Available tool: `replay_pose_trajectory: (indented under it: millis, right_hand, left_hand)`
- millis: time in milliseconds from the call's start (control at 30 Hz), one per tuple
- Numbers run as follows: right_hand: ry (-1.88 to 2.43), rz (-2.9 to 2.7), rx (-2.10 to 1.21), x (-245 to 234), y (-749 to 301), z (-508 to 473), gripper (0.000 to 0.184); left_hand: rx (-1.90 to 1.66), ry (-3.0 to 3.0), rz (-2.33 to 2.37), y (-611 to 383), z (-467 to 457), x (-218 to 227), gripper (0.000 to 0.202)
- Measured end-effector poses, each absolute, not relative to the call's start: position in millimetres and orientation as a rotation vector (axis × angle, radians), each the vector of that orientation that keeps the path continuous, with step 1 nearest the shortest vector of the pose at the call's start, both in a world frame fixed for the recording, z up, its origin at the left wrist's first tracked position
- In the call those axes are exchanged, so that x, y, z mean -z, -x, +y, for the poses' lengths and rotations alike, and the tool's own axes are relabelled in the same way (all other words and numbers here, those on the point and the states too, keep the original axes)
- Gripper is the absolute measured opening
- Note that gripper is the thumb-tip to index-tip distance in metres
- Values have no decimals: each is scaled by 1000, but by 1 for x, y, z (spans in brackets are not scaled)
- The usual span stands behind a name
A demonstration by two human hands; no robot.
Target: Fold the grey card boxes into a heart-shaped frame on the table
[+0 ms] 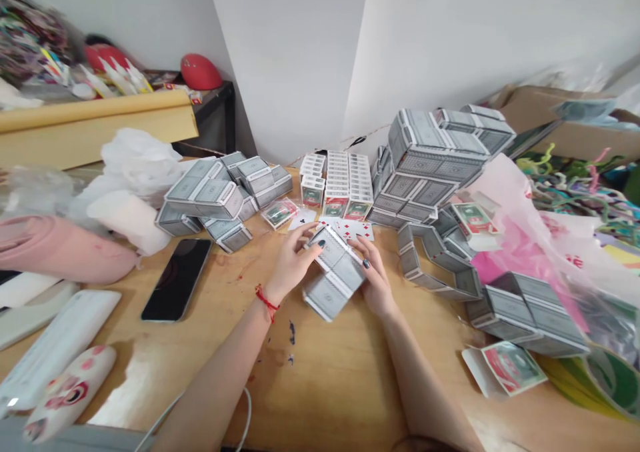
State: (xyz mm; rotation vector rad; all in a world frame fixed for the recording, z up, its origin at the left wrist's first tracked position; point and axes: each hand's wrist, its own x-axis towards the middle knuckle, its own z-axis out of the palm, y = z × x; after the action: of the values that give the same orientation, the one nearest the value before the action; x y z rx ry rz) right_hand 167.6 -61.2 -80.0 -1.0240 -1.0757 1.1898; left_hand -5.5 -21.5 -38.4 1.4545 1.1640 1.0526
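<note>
one left hand (293, 263) and one right hand (377, 283) grip a gray card block (345, 272) between the front and back edges of the table (330, 379). loose cards (353, 230) lie just past it, toward the back edge.

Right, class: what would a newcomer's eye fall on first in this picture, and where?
Probably the tall stack of grey-patterned blocks right of centre, in front of the wall. In the middle comes a smaller grey-patterned piece held between the left hand and right hand, with a red bracelet on the left wrist. A dark phone lies further left.
</note>
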Motion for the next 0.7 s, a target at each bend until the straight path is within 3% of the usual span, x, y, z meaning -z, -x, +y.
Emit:
replay_pose_trajectory:
  millis: [200, 333, 700]
  right_hand:
    - [1186, -1153, -1067, 76, -171, -60, 22]
    - [1206, -1107, -1091, 70, -168, -61, 21]
    - [1249, -834, -1222, 75, -163, -56, 19]
  left_hand:
    - [-1087, -1722, 1056, -1, -22, 49, 33]
    - [-1016, -1658, 1004, -4, -23, 57, 23]
    - [-1030, -1611, 1021, -7, -26, 67, 20]
